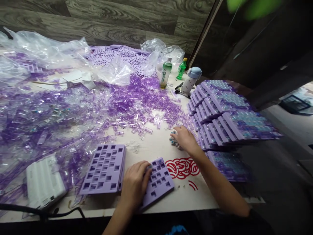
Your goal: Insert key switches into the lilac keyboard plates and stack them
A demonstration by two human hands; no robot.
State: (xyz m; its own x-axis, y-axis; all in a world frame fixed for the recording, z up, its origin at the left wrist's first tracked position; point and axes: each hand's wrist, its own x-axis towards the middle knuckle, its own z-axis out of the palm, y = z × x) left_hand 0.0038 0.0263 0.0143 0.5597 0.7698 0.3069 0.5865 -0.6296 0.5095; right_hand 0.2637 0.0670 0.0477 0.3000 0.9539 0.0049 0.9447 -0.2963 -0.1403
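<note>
My left hand grips the edge of a lilac keyboard plate with square holes, and the fingers hide its upper left part. A second lilac plate lies just left of that hand. My right hand reaches forward and holds a small cluster of keyboard switches with teal and clear parts. Its fingers partly cover them. The hand is next to the stacked assembled lilac plates. A large spread of translucent purple and clear switch parts lies ahead and to the left.
Crumpled plastic bags and more lilac plates lie at the table's back. Two bottles and a blue-capped flask stand back right. A white box and a black cable sit front left.
</note>
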